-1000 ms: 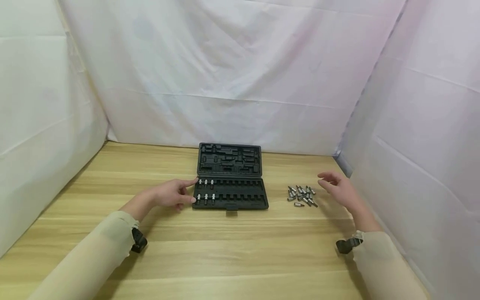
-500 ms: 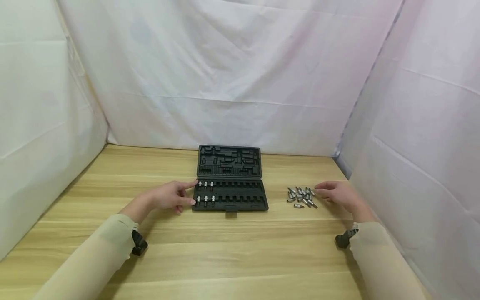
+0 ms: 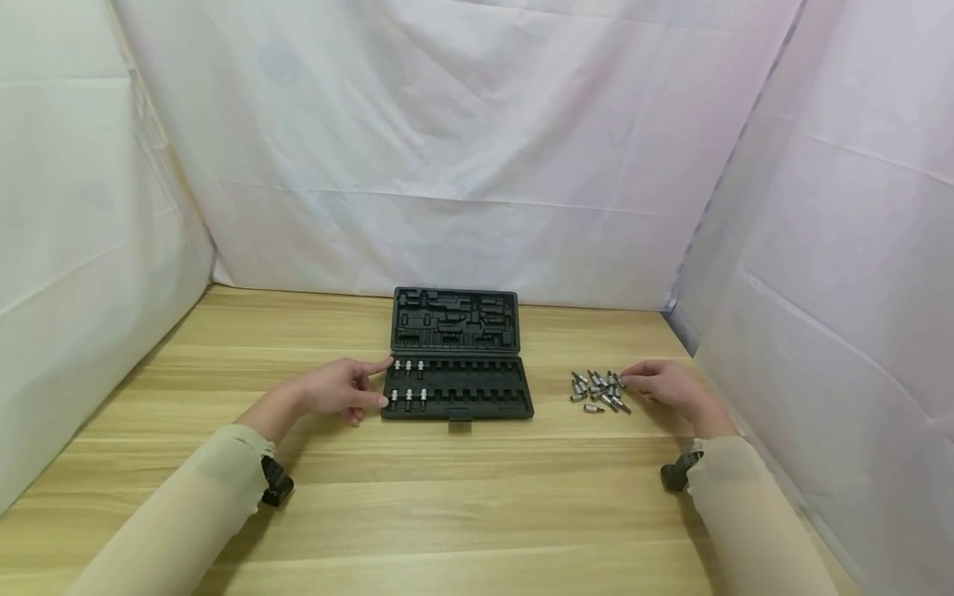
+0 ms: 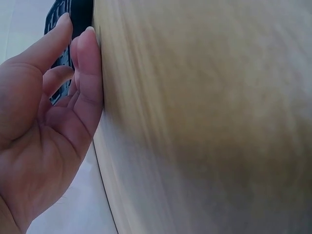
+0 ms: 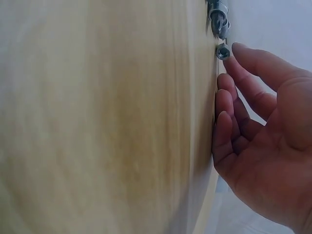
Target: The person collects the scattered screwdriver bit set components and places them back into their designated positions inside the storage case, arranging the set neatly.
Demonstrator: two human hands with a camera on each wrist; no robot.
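An opened black plastic socket case [image 3: 477,382] lies on the table, its lid [image 3: 456,319] tipped back. Silver bit sockets [image 3: 409,395] sit in the left slots of both rows. My left hand [image 3: 343,391] is at the case's left side, index finger at the back corner and thumb at the front one. Right of the case is a loose heap of bit sockets [image 3: 600,389]. My right hand [image 3: 666,386] has its fingertips at the heap's right edge. In the right wrist view, thumb and index finger are apart beside one bit socket [image 5: 223,51], other fingers loosely bent.
The wooden table [image 3: 462,505] runs up to a white cloth [image 3: 447,149] behind the case. More white cloth [image 3: 842,273] hangs along the right side, and the left side is screened too. A single bit socket [image 3: 593,409] lies just in front of the heap.
My right hand has come down and left to the edge of the heap, its thumb and index finger closer together. The left hand stays at the case.
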